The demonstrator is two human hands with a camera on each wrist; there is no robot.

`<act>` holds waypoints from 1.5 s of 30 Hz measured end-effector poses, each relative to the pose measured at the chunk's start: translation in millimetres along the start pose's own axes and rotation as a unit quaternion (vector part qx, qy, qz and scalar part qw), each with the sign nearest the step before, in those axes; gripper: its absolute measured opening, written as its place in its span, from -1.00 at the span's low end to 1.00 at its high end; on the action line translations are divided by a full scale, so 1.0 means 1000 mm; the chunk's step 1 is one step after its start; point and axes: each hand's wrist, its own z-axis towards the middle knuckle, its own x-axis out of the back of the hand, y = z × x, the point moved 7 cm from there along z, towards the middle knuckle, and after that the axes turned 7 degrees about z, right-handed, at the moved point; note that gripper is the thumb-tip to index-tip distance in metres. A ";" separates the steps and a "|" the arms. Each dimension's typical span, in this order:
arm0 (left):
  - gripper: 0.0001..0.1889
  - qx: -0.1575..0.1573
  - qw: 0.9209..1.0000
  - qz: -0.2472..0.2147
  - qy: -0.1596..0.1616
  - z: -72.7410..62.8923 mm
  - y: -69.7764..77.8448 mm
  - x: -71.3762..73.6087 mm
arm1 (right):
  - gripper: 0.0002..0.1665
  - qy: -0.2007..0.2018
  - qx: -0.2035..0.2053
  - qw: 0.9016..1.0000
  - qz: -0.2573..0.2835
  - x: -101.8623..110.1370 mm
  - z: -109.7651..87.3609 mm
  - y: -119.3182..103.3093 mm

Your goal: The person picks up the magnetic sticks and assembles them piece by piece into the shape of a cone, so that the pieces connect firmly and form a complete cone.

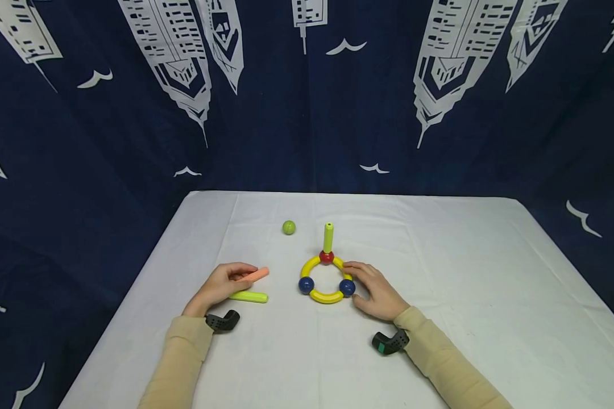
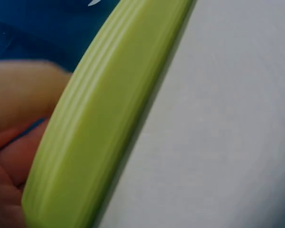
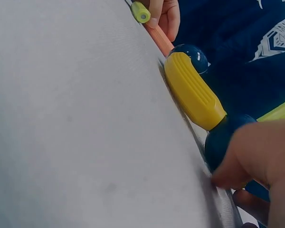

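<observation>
My left hand (image 1: 224,286) pinches an orange stick (image 1: 256,275) between thumb and fingers. Just in front of that hand lies a light green stick (image 1: 251,296), which fills much of the left wrist view. A ring of yellow curved sticks (image 1: 326,297) is joined by two blue balls (image 1: 306,285) and one red ball (image 1: 326,257). From the red ball, another light green stick (image 1: 328,237) points away toward the back. My right hand (image 1: 378,294) holds the ring's right side, fingers on the yellow piece and thumb at the right blue ball (image 3: 223,140).
Behind the ring, to the left, a loose green ball (image 1: 289,227) rests on the white-covered table (image 1: 465,272). A dark blue curtain (image 1: 307,125) with white prints hangs behind the table. Black wrist cameras (image 1: 390,342) sit low beside both sleeves.
</observation>
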 end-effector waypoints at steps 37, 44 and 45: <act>-0.53 -0.071 0.974 -0.158 0.146 0.028 0.093 -0.005 | -0.71 0.055 0.024 0.998 -0.017 0.007 0.000 0.000; -0.53 -0.085 0.969 -0.189 0.132 0.036 0.120 -0.022 | -0.71 0.069 0.036 0.997 -0.007 0.009 0.000 -0.003; -0.54 -0.084 0.969 -0.191 0.132 0.035 0.124 -0.024 | -0.72 0.070 0.037 0.997 -0.007 0.009 0.000 -0.003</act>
